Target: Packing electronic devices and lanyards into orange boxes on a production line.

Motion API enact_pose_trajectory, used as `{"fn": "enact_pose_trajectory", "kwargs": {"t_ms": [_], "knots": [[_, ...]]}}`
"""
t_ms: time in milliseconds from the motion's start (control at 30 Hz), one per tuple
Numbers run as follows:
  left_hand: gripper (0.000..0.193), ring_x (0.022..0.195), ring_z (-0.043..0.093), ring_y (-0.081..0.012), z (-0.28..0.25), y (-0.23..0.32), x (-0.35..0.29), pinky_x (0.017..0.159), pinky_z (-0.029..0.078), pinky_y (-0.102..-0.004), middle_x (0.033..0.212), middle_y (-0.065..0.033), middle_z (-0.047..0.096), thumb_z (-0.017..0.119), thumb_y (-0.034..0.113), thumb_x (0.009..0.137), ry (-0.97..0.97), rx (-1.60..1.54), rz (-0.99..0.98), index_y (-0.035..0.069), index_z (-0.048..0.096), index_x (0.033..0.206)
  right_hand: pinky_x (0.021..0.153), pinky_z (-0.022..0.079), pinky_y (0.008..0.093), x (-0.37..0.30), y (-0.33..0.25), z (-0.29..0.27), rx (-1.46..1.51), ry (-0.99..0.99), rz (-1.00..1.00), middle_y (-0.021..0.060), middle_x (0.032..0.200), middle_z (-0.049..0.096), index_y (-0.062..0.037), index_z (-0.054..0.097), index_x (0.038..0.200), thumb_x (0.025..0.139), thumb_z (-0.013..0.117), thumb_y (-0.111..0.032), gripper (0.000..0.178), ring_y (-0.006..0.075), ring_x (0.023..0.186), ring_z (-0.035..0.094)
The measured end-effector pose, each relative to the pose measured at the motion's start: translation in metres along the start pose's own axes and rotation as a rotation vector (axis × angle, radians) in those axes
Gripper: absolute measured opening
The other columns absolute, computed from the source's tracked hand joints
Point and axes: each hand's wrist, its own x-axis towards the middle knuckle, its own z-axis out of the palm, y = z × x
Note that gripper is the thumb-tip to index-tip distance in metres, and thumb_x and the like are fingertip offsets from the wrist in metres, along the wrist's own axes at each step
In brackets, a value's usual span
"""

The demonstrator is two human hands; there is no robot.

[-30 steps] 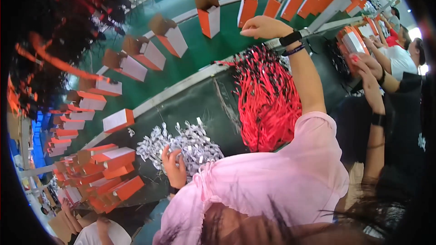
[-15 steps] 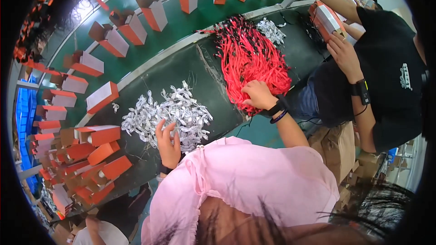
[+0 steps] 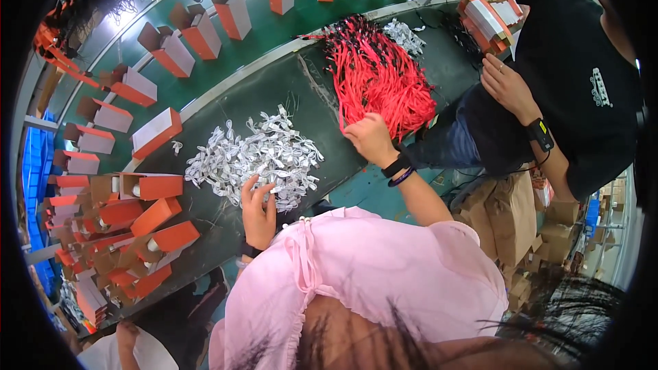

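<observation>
A green conveyor belt [image 3: 264, 42] curves beyond both hands, with a dark worktop [image 3: 267, 89] on its near side and many orange-and-white boxes [image 3: 236, 19] standing flaps-up past the fingertips. I judge much work left: those boxes remain unclosed, a large heap of red straps [image 3: 384, 89] lies ahead of the right hand [image 3: 372, 140], and white cables [image 3: 250, 157] lie piled at the left hand [image 3: 259, 219]. I note the left fingers loosely spread, apparently empty; the right fingertips meet the straps' edge, but I cannot tell whether they pinch one.
</observation>
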Motion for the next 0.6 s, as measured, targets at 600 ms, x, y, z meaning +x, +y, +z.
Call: {"fn": "enact_pose_trajectory", "kwargs": {"t_ms": [600], "knots": [[0.014, 0.077, 0.06, -0.0119, -0.017, 0.009, 0.018, 0.062, 0.049, -0.0251, 0.091, -0.0072, 0.056, 0.071, 0.005, 0.085, -0.352, -0.34, 0.07, 0.0, 0.065, 0.098, 0.08, 0.05, 0.028, 0.02, -0.107, -0.088, 1.293, 0.053, 0.255, 0.0099, 0.1, 0.068, -0.0022, 0.061, 0.121, 0.087, 0.071, -0.015, 0.037, 0.0133, 0.09, 0.063]]}}
